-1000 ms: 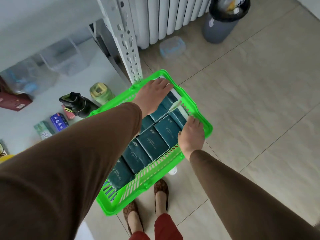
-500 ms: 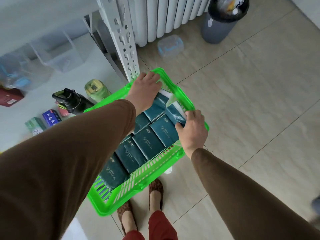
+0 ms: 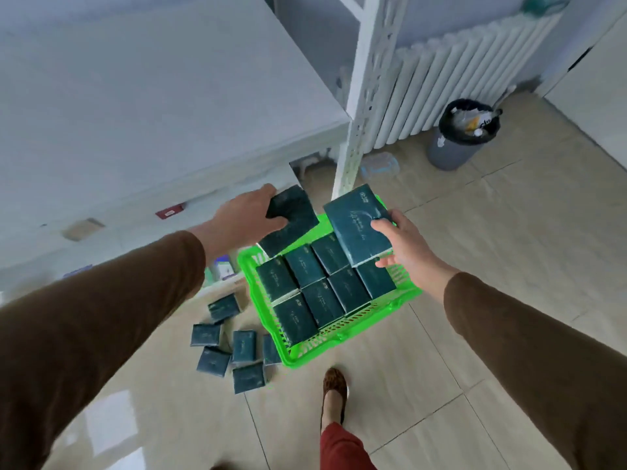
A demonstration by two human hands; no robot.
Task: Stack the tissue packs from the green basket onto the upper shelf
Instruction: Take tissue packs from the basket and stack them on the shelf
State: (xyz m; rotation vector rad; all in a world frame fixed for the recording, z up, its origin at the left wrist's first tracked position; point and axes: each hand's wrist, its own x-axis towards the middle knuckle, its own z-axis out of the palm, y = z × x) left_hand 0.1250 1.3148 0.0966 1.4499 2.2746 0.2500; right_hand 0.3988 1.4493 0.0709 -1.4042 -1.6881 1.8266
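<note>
A: What are the fingers doing?
B: The left hand (image 3: 244, 215) has its fingers curled round the near edge of one dark tissue pack (image 3: 293, 220), thumb on top. The right hand (image 3: 405, 242) holds a second pack (image 3: 358, 225), thumb on its face and fingers under its near end

A: And where are the packs?
B: Both are lifted clear above the far end of the green basket (image 3: 390, 300), which sits on the floor and has more packs lying flat inside. Loose packs (image 3: 227, 344) lie on the floor to its left

A: So which step?
B: Carrying, I'd judge. The upper shelf (image 3: 152, 106) lies far and left, bare. Next the hands need to lift both packs over its edge and set them flat, side by side
</note>
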